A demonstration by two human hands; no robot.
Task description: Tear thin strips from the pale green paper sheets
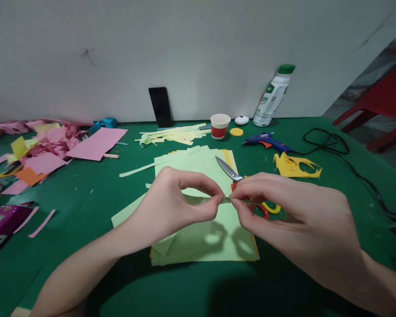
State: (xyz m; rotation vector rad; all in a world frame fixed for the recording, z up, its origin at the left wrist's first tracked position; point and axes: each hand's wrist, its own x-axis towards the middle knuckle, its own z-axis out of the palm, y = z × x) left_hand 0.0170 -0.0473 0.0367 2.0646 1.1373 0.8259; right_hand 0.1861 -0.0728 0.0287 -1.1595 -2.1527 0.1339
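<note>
Between my two hands a thin strip of light green paper (227, 200) is stretched. My left hand (181, 198) pinches one end between thumb and forefinger. Close beside it, my right hand (290, 211) pinches the strip from the other side, fingertips a small gap apart. Below lies a stack of light green paper sheets (204, 246), with yellow edges showing underneath. Scissors (227, 168) with red and yellow handles rest on the stack, their handles partly hidden behind my right hand.
Cut pale strips (181, 134), a paper cup (219, 127), a leaning phone (160, 106) and a bottle (273, 97) are along the wall. A blue glue gun (267, 141) and yellow paper scrap (297, 166) lie right. Pink paper scraps (59, 145) and a purple device (6, 224) are left.
</note>
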